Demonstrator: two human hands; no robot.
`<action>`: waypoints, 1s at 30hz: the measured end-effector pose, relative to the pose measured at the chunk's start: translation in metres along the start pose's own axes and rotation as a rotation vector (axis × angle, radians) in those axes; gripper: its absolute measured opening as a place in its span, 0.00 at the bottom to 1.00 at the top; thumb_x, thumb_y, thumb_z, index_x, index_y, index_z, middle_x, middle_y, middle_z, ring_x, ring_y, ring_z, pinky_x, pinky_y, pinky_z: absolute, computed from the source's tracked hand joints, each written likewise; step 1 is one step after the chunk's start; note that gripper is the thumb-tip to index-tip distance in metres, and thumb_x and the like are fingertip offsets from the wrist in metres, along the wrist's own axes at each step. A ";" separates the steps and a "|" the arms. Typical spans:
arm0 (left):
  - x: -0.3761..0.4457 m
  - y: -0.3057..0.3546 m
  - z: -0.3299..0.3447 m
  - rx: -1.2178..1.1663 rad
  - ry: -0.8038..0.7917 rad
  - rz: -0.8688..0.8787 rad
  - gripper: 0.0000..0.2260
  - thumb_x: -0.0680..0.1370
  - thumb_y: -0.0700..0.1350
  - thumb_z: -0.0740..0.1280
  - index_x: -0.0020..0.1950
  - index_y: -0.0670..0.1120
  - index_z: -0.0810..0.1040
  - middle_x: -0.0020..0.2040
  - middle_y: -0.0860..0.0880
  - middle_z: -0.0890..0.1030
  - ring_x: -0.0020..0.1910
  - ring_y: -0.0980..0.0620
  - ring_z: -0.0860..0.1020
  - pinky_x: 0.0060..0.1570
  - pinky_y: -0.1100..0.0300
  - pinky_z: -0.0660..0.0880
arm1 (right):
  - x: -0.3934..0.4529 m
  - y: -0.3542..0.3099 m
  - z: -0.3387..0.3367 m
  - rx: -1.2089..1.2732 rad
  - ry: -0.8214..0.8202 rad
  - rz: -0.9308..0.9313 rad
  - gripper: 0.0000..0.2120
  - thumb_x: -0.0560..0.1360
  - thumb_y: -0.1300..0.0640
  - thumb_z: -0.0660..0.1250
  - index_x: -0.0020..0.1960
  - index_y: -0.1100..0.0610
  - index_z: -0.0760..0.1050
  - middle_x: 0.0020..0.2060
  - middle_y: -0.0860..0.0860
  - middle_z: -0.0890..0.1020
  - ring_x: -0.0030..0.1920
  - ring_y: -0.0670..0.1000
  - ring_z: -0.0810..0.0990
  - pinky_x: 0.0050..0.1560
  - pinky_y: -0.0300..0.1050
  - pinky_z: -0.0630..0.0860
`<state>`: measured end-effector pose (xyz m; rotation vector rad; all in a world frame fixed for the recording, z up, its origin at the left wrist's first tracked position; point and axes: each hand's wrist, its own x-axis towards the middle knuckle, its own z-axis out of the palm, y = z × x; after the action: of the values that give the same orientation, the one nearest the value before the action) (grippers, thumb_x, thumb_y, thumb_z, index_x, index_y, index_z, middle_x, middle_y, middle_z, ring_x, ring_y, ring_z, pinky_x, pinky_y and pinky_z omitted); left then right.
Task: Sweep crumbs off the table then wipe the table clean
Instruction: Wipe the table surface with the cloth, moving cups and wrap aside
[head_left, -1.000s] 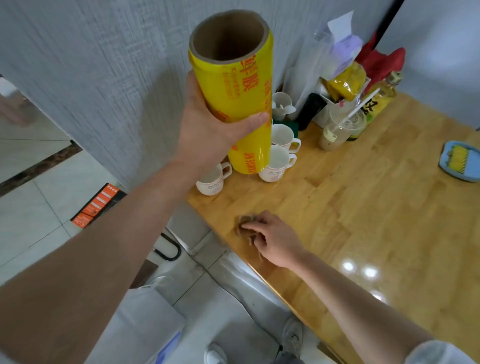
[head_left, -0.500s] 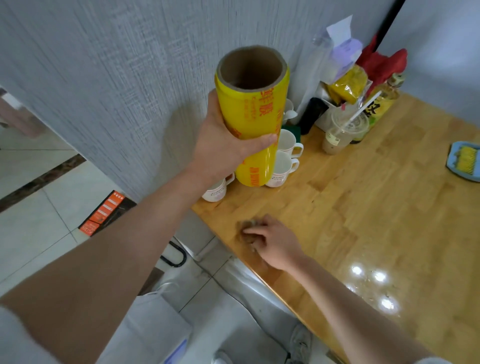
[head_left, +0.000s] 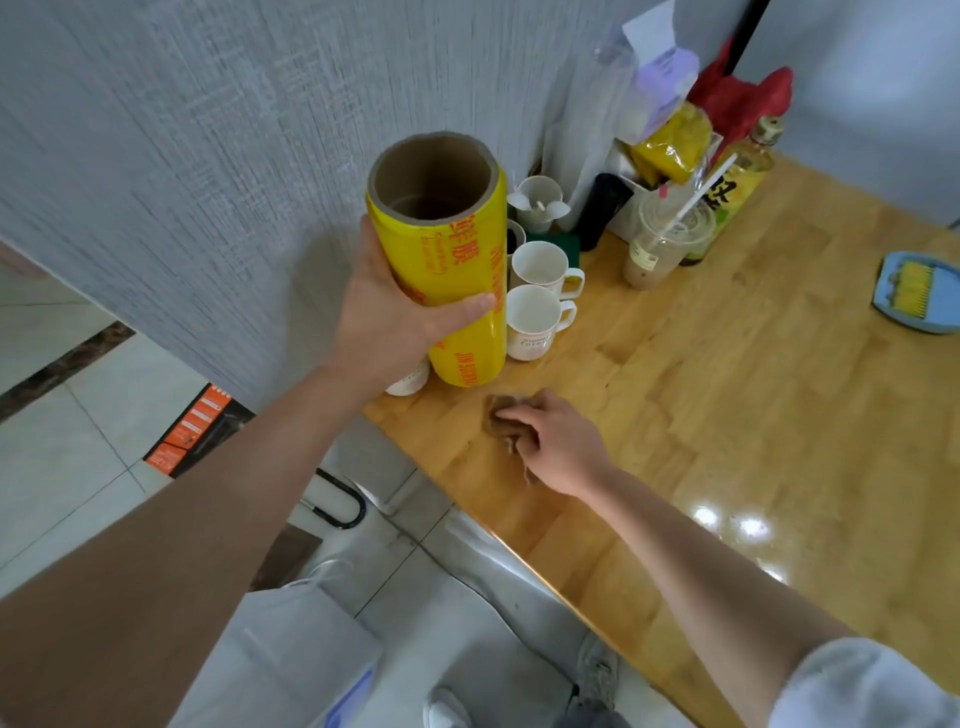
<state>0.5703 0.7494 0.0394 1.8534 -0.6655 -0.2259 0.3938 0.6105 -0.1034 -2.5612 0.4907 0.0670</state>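
Observation:
My left hand (head_left: 395, 322) grips a tall yellow roll of cling film (head_left: 452, 270), held upright near the wall with its lower end close to the wooden table (head_left: 727, 415). My right hand (head_left: 556, 441) presses a small brown cloth (head_left: 501, 418) flat on the table near its left corner, fingers curled over it. Most of the cloth is hidden under the hand.
White mugs (head_left: 535, 322) stand beside the roll by the wall. Behind them are a plastic cup with a straw (head_left: 660, 244), a bottle (head_left: 737, 192), bags and a cup of spoons (head_left: 540, 202). A blue dustpan with a yellow brush (head_left: 919, 291) lies at the right.
My left hand has lowered the yellow roll from high up down toward the table beside the mugs. My right hand stays on the cloth, shifted slightly.

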 end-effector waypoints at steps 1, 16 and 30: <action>0.000 -0.002 0.004 0.006 -0.001 -0.009 0.45 0.61 0.59 0.83 0.73 0.50 0.66 0.62 0.58 0.78 0.59 0.66 0.77 0.52 0.71 0.77 | 0.003 0.016 -0.009 -0.001 0.066 0.117 0.19 0.79 0.54 0.62 0.69 0.43 0.75 0.60 0.50 0.74 0.57 0.53 0.79 0.50 0.48 0.79; -0.001 -0.023 0.035 0.079 0.047 0.076 0.47 0.60 0.64 0.80 0.72 0.62 0.59 0.69 0.54 0.73 0.68 0.55 0.73 0.66 0.49 0.74 | -0.026 0.053 -0.021 0.014 0.119 0.171 0.19 0.79 0.55 0.62 0.68 0.44 0.76 0.58 0.48 0.73 0.48 0.51 0.81 0.43 0.47 0.79; -0.002 -0.028 0.029 0.180 0.059 0.008 0.52 0.58 0.62 0.81 0.75 0.50 0.60 0.70 0.50 0.69 0.69 0.55 0.70 0.68 0.51 0.72 | 0.005 -0.096 0.064 0.014 0.151 0.110 0.21 0.75 0.55 0.64 0.68 0.51 0.74 0.59 0.57 0.75 0.51 0.62 0.77 0.46 0.52 0.76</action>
<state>0.5649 0.7339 0.0030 2.0208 -0.6700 -0.1089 0.4359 0.7172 -0.1121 -2.5350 0.6868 -0.0912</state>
